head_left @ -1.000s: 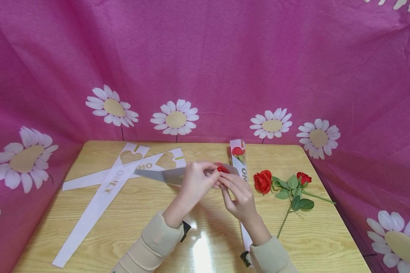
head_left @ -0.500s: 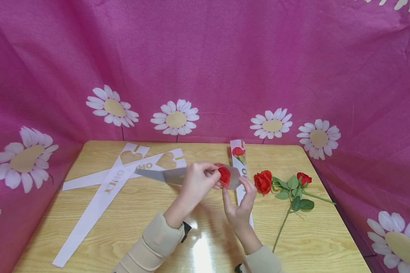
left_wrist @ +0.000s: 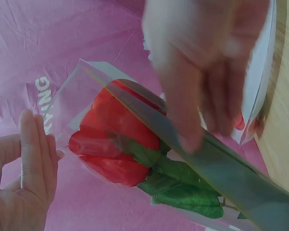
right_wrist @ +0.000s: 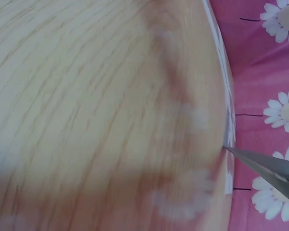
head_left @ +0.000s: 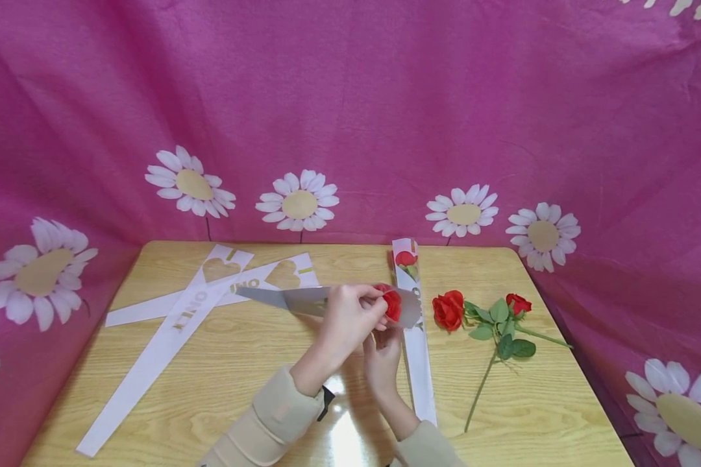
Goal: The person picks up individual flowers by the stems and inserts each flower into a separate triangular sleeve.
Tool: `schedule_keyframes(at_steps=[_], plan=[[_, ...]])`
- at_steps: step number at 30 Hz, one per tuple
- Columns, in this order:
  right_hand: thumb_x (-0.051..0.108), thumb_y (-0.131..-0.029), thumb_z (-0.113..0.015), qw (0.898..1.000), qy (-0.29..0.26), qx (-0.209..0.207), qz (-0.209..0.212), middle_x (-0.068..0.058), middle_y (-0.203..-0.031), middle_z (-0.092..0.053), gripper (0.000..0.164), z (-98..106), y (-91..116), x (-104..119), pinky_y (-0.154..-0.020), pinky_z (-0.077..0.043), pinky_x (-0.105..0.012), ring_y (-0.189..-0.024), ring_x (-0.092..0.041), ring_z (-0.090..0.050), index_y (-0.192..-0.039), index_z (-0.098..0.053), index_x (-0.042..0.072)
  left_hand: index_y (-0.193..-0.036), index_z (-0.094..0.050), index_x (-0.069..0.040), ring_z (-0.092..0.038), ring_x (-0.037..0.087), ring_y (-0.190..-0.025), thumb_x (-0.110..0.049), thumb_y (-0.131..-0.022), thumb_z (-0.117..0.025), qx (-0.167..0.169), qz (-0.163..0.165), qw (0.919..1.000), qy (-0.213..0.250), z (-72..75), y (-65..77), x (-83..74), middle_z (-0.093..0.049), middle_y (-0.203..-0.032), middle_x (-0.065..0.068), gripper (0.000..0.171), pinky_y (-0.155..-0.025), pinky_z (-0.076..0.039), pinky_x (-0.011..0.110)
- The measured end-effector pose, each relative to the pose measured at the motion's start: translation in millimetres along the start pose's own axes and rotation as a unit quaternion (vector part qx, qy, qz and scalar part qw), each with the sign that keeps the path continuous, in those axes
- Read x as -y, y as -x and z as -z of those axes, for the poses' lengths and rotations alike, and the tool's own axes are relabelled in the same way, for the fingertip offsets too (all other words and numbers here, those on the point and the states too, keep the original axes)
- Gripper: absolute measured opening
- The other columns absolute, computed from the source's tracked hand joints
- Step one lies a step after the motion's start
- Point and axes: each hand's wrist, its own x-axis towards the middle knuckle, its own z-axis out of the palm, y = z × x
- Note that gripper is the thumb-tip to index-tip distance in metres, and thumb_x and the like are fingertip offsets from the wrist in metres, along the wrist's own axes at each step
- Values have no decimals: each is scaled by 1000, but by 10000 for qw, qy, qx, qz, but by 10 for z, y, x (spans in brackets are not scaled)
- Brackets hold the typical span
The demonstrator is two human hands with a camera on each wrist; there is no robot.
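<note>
A red rose [head_left: 392,305] lies inside a grey, see-through flower sleeve [head_left: 410,308] raised over the table. My left hand [head_left: 346,321] pinches the sleeve beside the bloom. In the left wrist view the blurred left hand [left_wrist: 207,57] comes from above, fingertips at the sleeve's gold-lined edge, with green leaves showing through the film. My right hand [head_left: 383,366] is below the bloom, partly hidden behind the left fingers. The right hand [left_wrist: 26,178] shows straight fingers near the sleeve's wide end. In the right wrist view only the sleeve's narrow tip [right_wrist: 264,166] appears.
Two flat white sleeves, one an ONLY-printed sleeve [head_left: 152,363], cross at the left. A white sleeve with a rose [head_left: 422,383] lies just right of the hands. Loose red roses [head_left: 448,310] with green stems lie farther right. A pink curtain [head_left: 350,117] surrounds the table [head_left: 257,402].
My right hand has left the sleeve's open right end and moved down and left, below the bloom. The left hand and sleeve have shifted slightly right, and the bloom is uncovered.
</note>
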Motion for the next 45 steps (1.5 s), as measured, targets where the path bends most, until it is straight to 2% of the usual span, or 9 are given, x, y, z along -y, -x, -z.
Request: schedule_keyframes(at_steps=[4, 14, 18, 21, 25, 28, 36, 41, 45], plan=[[-18, -76, -47, 9996, 245, -116, 13, -3, -98, -56, 43, -63, 10, -74, -78, -45, -12, -88, 4, -52, -118, -36, -19, -84, -67, 12, -61, 13, -45, 4, -79, -56, -53, 28, 10000, -17, -45, 4, 8, -66, -68, 17, 14, -43, -51, 21], [-23, -68, -53, 9883, 1083, -413, 993, 23, -74, -52, 18, -113, 74, -45, -61, -45, -13, -70, 5, -49, -85, -54, -18, -82, -69, 9, -60, 9, -46, 2, -78, -58, -217, -170, 9991, -333, -133, -5, 31, -67, -68, 15, 14, -45, -49, 16], [-24, -68, -51, 9903, 820, -496, 1011, 24, -70, -52, 12, -147, 78, 24, -57, -44, -12, -66, 7, -48, -80, -53, -21, -84, -69, 8, -58, 5, -47, -1, -80, -59, -147, -214, 9989, -388, -149, -32, 78, -68, -69, 13, 14, -46, -49, 16], [-23, -69, -51, 9921, 812, -569, 774, 18, -68, -54, 11, -131, 63, -60, -56, -43, -11, -64, 7, -47, -79, -53, -19, -85, -70, 4, -57, 4, -51, -6, -82, -62, -111, -457, 9969, -627, -149, -61, 126, -69, -73, 11, 13, -47, -48, 15], [-18, -73, -54, 9881, 1232, -645, 650, -2, -68, -61, 8, -96, 44, -186, -57, -44, -12, -64, 6, -47, -79, -57, -13, -87, -71, 0, -60, 11, -65, -12, -84, -64, -121, -813, 9914, -1018, -132, -107, 216, -70, -82, 10, 15, -56, -49, 17], [-14, -79, -54, 9854, 1403, -634, 723, -16, -74, -63, 7, -77, 40, -217, -62, -48, -11, -70, 4, -52, -83, -59, -13, -89, -71, 1, -63, 17, -75, -12, -85, -63, -35, -821, 9896, -1182, -110, -153, 329, -69, -88, 11, 16, -62, -51, 20], [-13, -84, -52, 9910, 1083, -284, 729, -27, -88, -63, 13, -84, 75, -52, -77, -53, -23, -86, -19, -64, -95, -56, -19, -93, -68, 5, -61, 27, -90, -3, -85, -60, 438, -829, 9857, -1400, 56, -385, 891, -63, -97, 17, 14, -80, -53, 32], [-12, -85, -51, 9913, 1133, -96, 666, -32, -90, -61, 15, -69, 85, 30, -77, -53, -33, -86, -35, -63, -97, -54, -20, -104, -66, 5, -57, 31, -105, -4, -89, -55, 1155, -275, 9836, -1360, 210, -481, 1181, -62, -109, 19, 20, -87, -50, 36], [-11, -85, -52, 9881, 1285, -39, 840, -31, -87, -62, 11, -8, 21, -81, -72, -55, -31, -83, -38, -63, -94, -55, -19, -105, -65, 4, -58, 29, -102, -5, -90, -54, 1347, 29, 9800, -1466, 297, -530, 1301, -63, -109, 19, 21, -84, -51, 36]])
